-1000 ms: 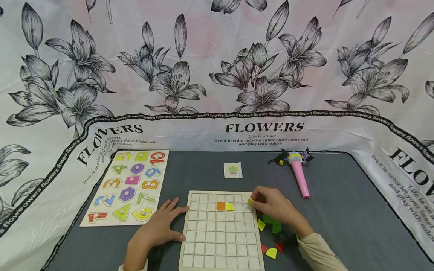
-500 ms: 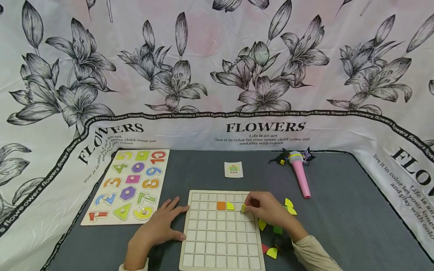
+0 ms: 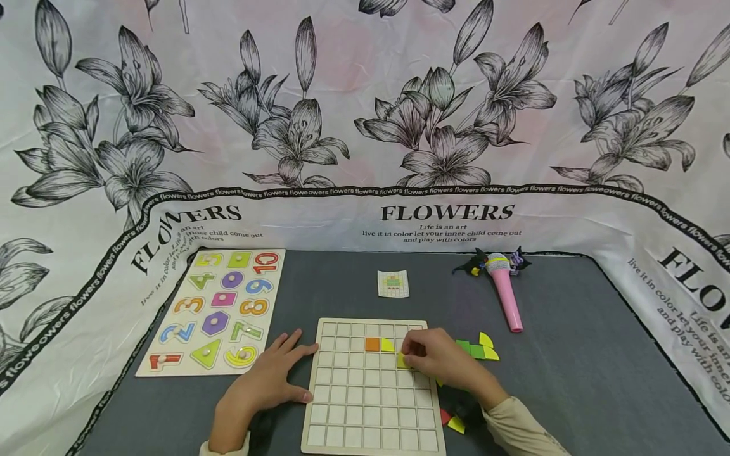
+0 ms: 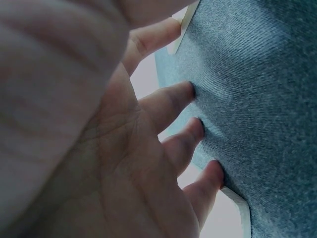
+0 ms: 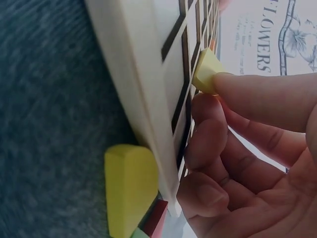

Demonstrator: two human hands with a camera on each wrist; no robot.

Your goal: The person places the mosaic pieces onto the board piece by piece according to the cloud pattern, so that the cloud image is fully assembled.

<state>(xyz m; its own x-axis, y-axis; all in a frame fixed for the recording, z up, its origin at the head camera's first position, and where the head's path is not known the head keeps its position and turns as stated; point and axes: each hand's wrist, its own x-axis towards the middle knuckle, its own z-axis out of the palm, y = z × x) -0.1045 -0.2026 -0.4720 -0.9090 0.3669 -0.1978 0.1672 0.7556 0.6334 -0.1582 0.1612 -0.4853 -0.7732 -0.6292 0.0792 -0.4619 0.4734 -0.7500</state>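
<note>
A pale wooden grid board (image 3: 365,399) lies flat on the dark grey cloth. An orange square (image 3: 372,344) and a yellow piece (image 3: 388,345) sit side by side in its second row. Over the right part of the board, my right hand (image 3: 439,358) pinches another yellow piece (image 5: 207,72) between thumb and index finger. The right wrist view shows that piece tilted against the grid lines. At the board's left edge my left hand (image 3: 265,377) lies with fingers spread, thumb and index fingertip touching the rim.
Loose yellow (image 3: 457,424) and green (image 3: 476,351) pieces lie right of the board, some hidden by the right arm. A number puzzle (image 3: 213,372) is at left. Behind the board are a small pattern card (image 3: 393,284) and a pink toy microphone (image 3: 504,294).
My right hand has moved from the board's right edge leftward and nearer over the grid, carrying the yellow piece. The left hand has stayed in place.
</note>
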